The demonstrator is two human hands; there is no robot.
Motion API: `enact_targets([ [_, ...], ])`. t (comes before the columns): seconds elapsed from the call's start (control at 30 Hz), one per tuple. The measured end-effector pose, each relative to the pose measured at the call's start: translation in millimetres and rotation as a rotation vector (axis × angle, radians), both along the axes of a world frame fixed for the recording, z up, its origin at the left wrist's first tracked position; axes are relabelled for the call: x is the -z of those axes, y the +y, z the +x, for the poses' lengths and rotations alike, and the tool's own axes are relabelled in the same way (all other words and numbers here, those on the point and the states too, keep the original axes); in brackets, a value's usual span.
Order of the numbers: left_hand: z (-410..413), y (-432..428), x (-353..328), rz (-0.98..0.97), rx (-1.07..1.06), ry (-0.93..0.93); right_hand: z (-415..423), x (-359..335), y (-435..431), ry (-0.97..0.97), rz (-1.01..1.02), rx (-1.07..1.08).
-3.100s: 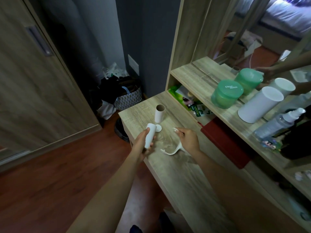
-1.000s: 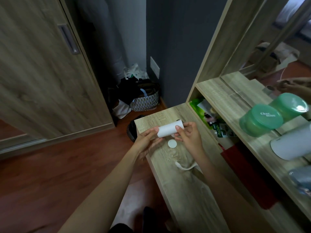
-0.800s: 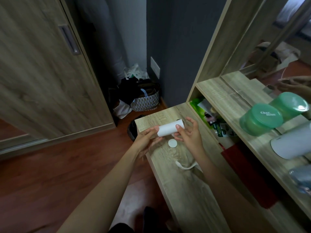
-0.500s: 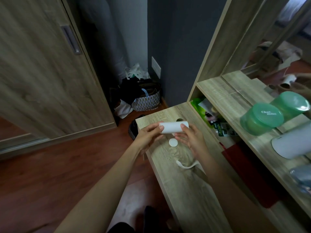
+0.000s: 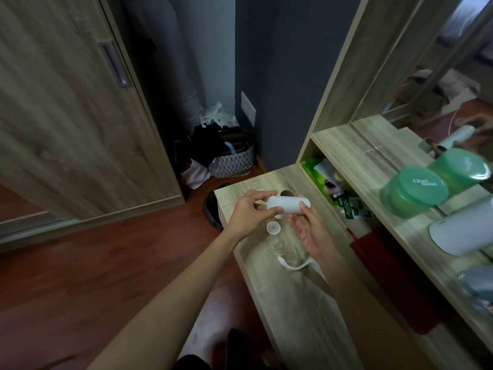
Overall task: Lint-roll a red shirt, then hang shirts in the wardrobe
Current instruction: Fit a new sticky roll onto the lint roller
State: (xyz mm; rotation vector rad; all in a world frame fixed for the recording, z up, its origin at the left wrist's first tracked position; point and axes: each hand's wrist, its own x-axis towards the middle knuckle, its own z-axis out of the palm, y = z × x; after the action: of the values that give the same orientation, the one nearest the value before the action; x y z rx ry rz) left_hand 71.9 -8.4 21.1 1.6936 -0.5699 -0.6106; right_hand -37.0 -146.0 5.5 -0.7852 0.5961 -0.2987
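The fingers (image 5: 260, 208) of the left hand (image 5: 248, 213) pinch the left end of a white roll (image 5: 288, 205), thumb below and fingertips above. It is a light hold at the tips, not a full grasp. The right hand (image 5: 306, 228) lies palm up under the other end, its fingers curled up behind the roll and one fingertip (image 5: 304, 206) on its front face, so both hands carry it sideways just above the table (image 5: 293, 311).

Under the roll a small white cap (image 5: 273, 227) lies on the table. A cardboard tube (image 5: 286, 193) stands just behind the roll, and a curved white handle (image 5: 293, 265) lies nearer the person, beside the right forearm.

The wardrobe door (image 5: 66, 116) to the left is shut. No shirt can be made out. A flat red thing (image 5: 378, 247) sits under the shelf, but whether it is cloth cannot be told.

The roller looks to be in pieces, with a fresh roll about to be fitted. Held so lightly by its ends, the roll could slip while being turned and drop to the table, or over the near edge onto the floor. A sticky outer sheet could catch on the fingers. A careless sweep could topple the tube or send the cap rolling off the table.
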Motion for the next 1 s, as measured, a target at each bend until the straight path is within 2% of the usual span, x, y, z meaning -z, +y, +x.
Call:
enact_targets([
  [0.47,-4.6,-5.8,-8.4,-0.086,-0.047,-0.004,0.0,-2.7,-4.1,-0.048,0.017,0.06],
  [1.0,-2.4,-5.4,-17.3,-0.062,0.004,0.06,-0.2,-1.6,-4.0,-0.049,0.044,0.057],
])
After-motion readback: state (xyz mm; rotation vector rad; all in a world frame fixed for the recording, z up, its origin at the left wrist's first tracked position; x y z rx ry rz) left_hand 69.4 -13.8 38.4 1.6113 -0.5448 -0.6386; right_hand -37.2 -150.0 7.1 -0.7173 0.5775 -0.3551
